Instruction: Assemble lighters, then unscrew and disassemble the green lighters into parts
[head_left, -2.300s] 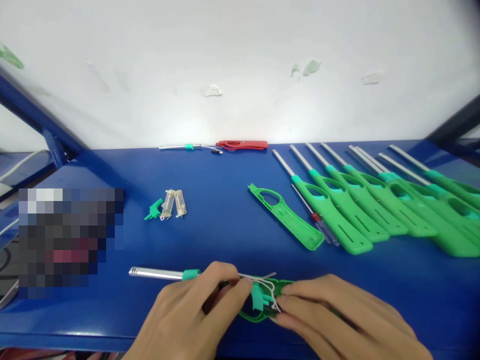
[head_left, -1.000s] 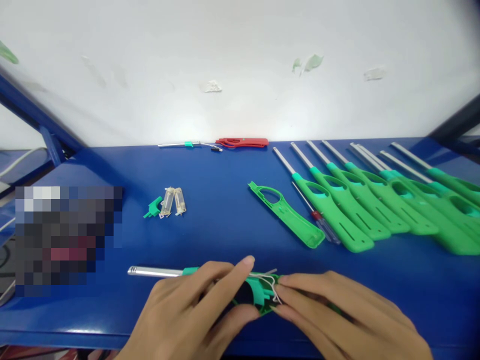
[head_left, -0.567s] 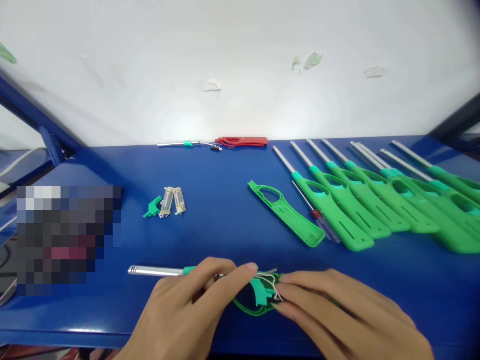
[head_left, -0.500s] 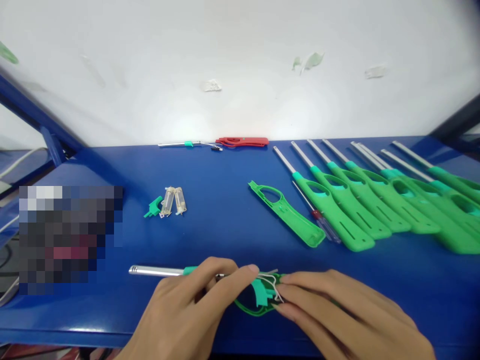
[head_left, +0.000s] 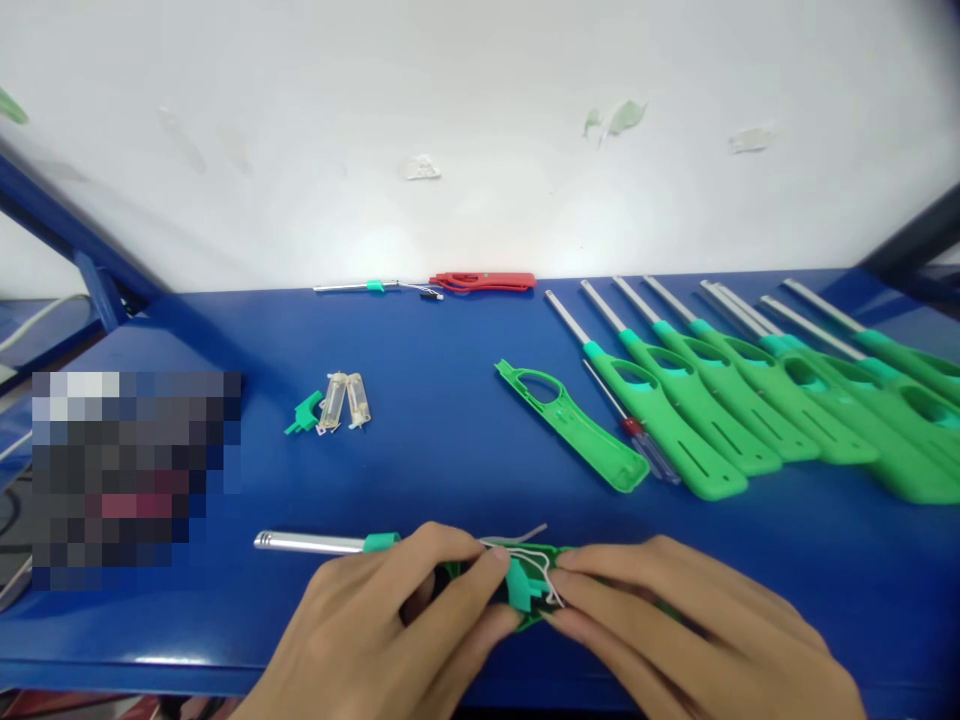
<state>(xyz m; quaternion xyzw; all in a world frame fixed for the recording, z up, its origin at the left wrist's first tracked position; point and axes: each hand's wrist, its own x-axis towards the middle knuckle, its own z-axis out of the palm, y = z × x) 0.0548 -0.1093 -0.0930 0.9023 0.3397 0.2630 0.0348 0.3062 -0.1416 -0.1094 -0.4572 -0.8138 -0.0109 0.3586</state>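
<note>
Near the shelf's front edge lies a green lighter half-shell (head_left: 551, 552), with a silver tube (head_left: 311, 542) and teal collar (head_left: 382, 542) pointing left. My left hand (head_left: 397, 610) is closed, thumb and fingertips on the teal trigger (head_left: 523, 586) and the shell's rim. My right hand (head_left: 675, 610) grips the shell's right part with fingers pressed together, covering most of it. Thin white wires (head_left: 541, 562) loop between the fingertips. A thin pale tube end sticks up behind them. What lies under my palms is hidden.
Empty green half-shell (head_left: 577, 430), screwdriver (head_left: 637, 430) and several green lighters (head_left: 682, 430) lie right. Two clear tanks (head_left: 345, 400) and a teal trigger (head_left: 305, 412) lie left; a red shell (head_left: 487, 282) is by the wall. A blurred object (head_left: 135, 480) stands far left.
My left thumb and fingertips have shifted onto the teal trigger and the shell's lower rim. The thin pale tube end has moved up and left. My right hand has barely moved.
</note>
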